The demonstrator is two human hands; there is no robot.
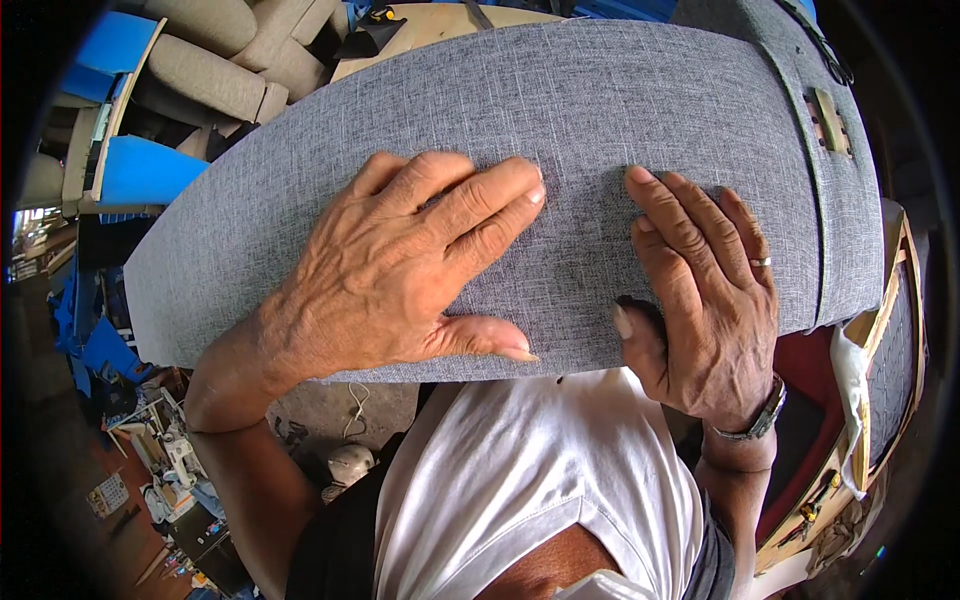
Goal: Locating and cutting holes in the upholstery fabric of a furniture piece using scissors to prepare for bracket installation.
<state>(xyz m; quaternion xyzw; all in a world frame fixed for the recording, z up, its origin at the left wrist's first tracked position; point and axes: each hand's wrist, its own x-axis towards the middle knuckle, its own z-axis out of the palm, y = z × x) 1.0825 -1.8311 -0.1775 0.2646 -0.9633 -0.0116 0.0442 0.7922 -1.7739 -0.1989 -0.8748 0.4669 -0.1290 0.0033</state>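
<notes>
One white shirt [470,465] nearest; left hand [420,255] and right hand [705,285] both wide, thumbs apart, resting on the grey upholstered panel [590,100] lying crosswise just beyond it. Beige cushions [205,78] sit farther off, upper left.

The head-worn fisheye looks steeply down; the left hand [395,265] and right hand [712,305] lie close below, near mid-frame. Edges bend toward the dark rim; depth there seems unclear.
</notes>
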